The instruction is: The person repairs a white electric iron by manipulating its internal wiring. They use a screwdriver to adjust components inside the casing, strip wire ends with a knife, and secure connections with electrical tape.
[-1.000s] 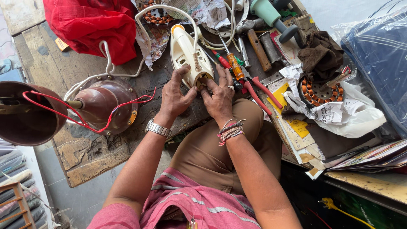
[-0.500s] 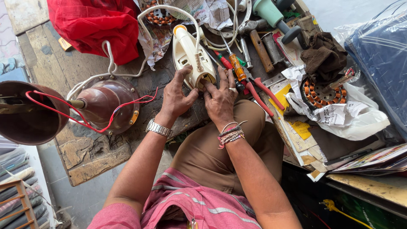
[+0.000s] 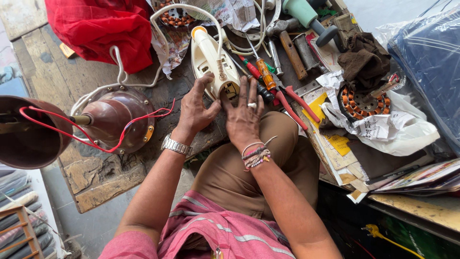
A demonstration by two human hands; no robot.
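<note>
While I sit at the worktop (image 3: 57,86), head view lists: cream electric iron (image 3: 211,60) at twelve o'clock, rear end at my hands. Left hand (image 3: 196,108) and right hand (image 3: 243,117), fingers spread, press its base, gripping nothing. Step: steadying the rear. Orange-handled screwdriver (image 3: 265,74) lies at one o'clock.

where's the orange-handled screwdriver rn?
In the head view, the orange-handled screwdriver lies on the wooden bench just right of the cream plastic clothes iron, above the right hand, beside the red-handled pliers.
</note>
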